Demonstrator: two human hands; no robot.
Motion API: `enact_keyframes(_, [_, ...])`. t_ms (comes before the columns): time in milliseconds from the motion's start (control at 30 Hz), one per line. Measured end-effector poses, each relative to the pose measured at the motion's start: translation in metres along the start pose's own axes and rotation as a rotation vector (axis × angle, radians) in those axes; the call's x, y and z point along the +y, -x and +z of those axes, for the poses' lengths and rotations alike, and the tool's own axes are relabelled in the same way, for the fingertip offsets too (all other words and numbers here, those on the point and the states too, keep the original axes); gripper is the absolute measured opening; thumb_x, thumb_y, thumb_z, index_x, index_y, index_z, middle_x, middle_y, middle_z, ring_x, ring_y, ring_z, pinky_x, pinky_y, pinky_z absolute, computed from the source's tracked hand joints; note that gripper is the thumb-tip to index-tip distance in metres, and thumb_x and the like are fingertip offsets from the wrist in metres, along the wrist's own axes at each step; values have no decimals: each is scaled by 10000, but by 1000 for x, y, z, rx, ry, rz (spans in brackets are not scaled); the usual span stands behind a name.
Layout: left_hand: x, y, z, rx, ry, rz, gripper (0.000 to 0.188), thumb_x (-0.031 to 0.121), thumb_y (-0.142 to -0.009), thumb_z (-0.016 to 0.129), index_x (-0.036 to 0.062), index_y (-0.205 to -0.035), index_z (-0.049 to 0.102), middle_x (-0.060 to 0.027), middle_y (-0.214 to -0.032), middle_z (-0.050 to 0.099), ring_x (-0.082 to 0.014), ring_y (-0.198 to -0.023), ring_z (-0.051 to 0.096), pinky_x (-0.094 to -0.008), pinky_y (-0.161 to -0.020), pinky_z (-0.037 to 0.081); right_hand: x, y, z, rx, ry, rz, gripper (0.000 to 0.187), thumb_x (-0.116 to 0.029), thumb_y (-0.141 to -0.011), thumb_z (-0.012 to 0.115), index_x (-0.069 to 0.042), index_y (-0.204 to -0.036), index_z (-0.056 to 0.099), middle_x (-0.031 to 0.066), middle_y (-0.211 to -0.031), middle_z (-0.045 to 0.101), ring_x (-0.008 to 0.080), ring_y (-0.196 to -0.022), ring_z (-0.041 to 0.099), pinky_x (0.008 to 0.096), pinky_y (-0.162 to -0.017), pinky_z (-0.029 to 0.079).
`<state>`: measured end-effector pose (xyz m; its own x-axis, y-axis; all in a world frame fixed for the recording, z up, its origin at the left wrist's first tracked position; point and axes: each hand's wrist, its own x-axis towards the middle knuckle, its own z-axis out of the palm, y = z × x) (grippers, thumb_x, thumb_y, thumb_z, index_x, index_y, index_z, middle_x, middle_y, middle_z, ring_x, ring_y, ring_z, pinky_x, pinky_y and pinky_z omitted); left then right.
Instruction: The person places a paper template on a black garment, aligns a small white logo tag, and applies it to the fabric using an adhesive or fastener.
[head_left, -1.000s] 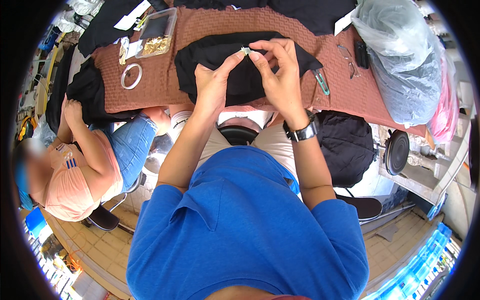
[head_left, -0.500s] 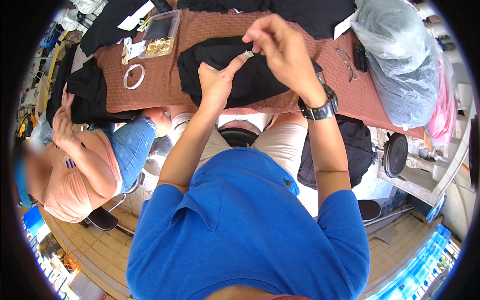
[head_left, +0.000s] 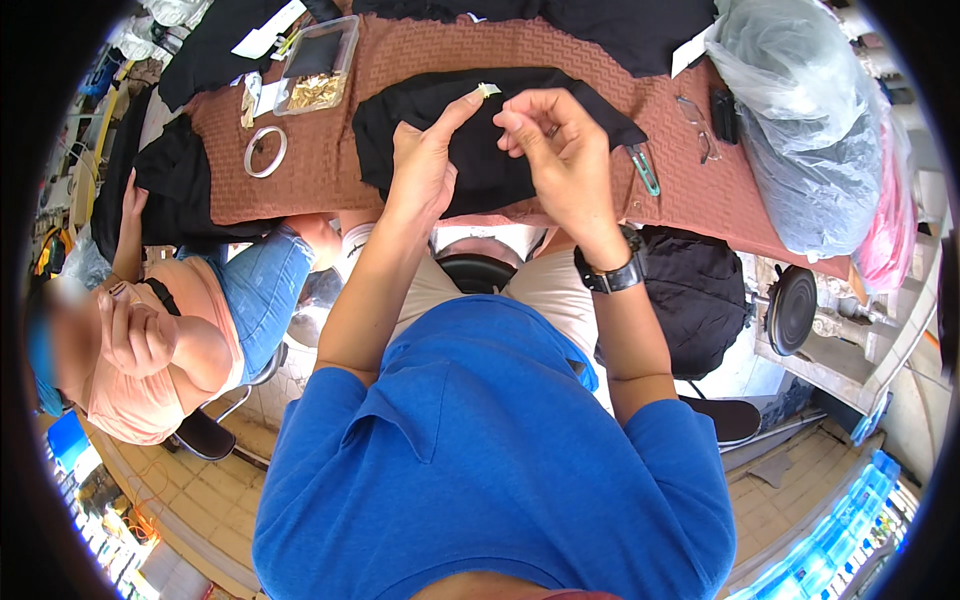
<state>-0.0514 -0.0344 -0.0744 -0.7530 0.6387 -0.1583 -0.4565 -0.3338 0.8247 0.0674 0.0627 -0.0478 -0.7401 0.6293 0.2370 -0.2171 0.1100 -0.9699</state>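
Spread over the table edge in front of me lies a black garment (head_left: 500, 172) with a small white label (head_left: 489, 89) near its upper middle. My left hand (head_left: 424, 168) grips the garment, its thumb stretched up along the cloth to the label and its fingers curled. Just right of the label, my right hand (head_left: 565, 150) hovers over the cloth with thumb and fingertips pinched together. Whatever sits in that pinch is too small to make out. Teal-handled thread snips (head_left: 643, 170) rest at the garment's right edge.
A brown textured cloth (head_left: 400, 45) covers the table. A clear box of gold-coloured pieces (head_left: 318, 92) and a white tape roll (head_left: 265, 152) lie left; eyeglasses (head_left: 697, 125) and big plastic bags (head_left: 800, 130) right. At left sits a person (head_left: 170, 340) beside black cloth.
My right hand has come down and nearer to me, uncovering the snips. The left thumb and the label have shifted slightly up. The co-worker's near hand has dropped toward their chest.
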Motion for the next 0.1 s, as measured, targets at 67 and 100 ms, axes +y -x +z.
enact_keyframes(67, [3, 4, 0, 5, -64, -32, 257, 121, -899, 768, -41, -1097, 742, -71, -1020, 749, -102, -1002, 670, -282, -962, 489, 19, 7, 6, 42, -5, -7, 74, -12, -994, 622, 29, -1045, 656, 95, -1013, 688, 106, -772, 680, 243, -697, 569])
enact_keyframes(100, [4, 5, 1, 8, -96, -49, 270, 135, -913, 751, -35, -1121, 732, -75, -1040, 745, -119, -1056, 666, -307, -1001, 485, 23, 10, 9, 62, 36, 2, 106, -12, -990, 630, 15, -1084, 671, 101, -1050, 680, 132, -782, 690, 256, -706, 579])
